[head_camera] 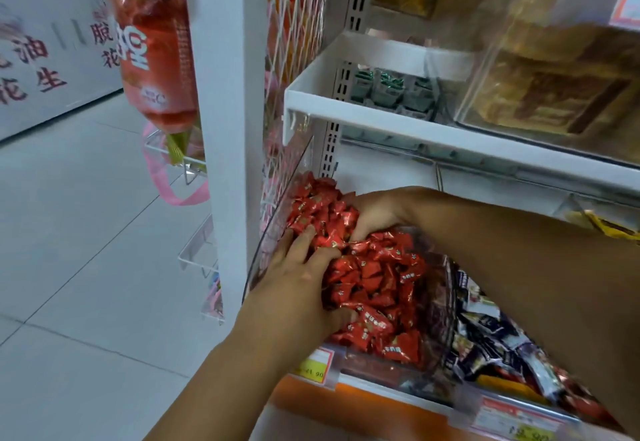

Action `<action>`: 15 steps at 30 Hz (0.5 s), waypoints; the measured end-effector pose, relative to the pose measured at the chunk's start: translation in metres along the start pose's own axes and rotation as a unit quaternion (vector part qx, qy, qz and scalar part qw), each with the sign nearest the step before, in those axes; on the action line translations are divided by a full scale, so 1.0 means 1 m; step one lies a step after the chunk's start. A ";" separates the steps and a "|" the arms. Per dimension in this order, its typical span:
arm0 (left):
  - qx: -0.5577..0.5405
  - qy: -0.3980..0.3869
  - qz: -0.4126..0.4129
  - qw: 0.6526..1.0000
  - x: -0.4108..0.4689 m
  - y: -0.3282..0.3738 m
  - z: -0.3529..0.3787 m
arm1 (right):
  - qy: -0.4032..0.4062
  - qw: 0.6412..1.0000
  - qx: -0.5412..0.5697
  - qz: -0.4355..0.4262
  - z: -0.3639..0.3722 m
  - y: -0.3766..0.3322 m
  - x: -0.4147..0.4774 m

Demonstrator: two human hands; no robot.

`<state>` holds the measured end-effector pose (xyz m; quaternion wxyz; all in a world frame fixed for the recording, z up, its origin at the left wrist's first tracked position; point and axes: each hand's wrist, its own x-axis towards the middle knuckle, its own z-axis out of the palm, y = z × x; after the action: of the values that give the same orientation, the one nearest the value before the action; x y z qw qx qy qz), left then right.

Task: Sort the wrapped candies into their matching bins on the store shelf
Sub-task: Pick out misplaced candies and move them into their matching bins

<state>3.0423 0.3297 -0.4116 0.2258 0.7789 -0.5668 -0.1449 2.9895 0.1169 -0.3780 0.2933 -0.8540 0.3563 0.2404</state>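
A clear plastic bin [277,232] at the left end of the lower shelf is heaped with red wrapped candies [377,277]. Both my hands are inside it. My left hand [298,277] lies on the near left of the pile, fingers spread flat and thumb dug in among the wrappers. At the back of the pile my right hand [374,212] cups the candies, its fingers curled down with the tips hidden among them. The bin to the right holds dark wrapped candies [485,343], partly covered by my right forearm.
A white shelf [381,121] hangs low over the bin, with green packets [388,90] and a clear box of brown pastries [554,87] on it. Yellow price tags [313,368] line the front rail. An orange bag [152,42] hangs by the white post, over tiled floor.
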 end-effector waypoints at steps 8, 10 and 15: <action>-0.006 0.016 -0.002 1.000 0.000 0.002 -0.001 | 0.141 0.977 0.140 -0.075 -0.019 0.002 -0.032; 0.012 0.013 -0.006 1.000 -0.001 0.000 -0.001 | 0.167 0.965 0.172 -0.103 -0.026 0.002 -0.039; 0.025 -0.006 -0.019 0.999 -0.005 0.001 -0.005 | 0.206 0.958 0.180 -0.083 -0.037 0.013 -0.046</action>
<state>3.0424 0.3349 -0.4075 0.1996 0.7943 -0.5565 -0.1395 2.9589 0.1058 -0.3273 0.3816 -0.8445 0.3743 -0.0336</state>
